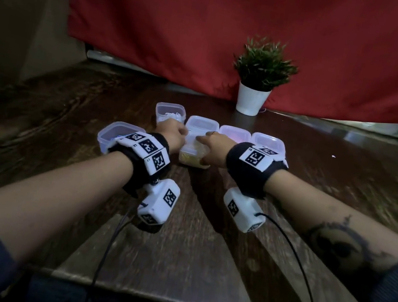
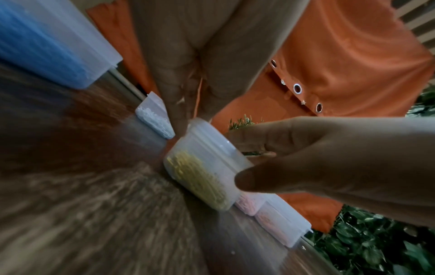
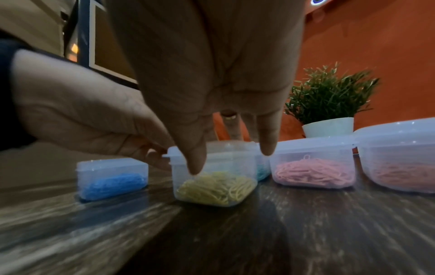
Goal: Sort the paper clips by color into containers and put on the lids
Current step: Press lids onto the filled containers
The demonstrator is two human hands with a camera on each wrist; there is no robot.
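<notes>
Right wrist view: both hands (image 3: pixel 94 119) (image 3: pixel 207 78) grip lidded clear container (image 3: pixel 233 163) of yellow clips (image 3: pixel 216 188).

The yellow-clip box (image 1: pixel 193 154) is largely covered by both hands at frame centre; lid seating is obscured.

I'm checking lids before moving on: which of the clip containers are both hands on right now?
The container of yellow clips, with the left hand and right hand both at its lid; the blue, pink and orange ones stand untouched.

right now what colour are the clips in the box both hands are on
Yellow clips, clearest in the right wrist view.
</notes>
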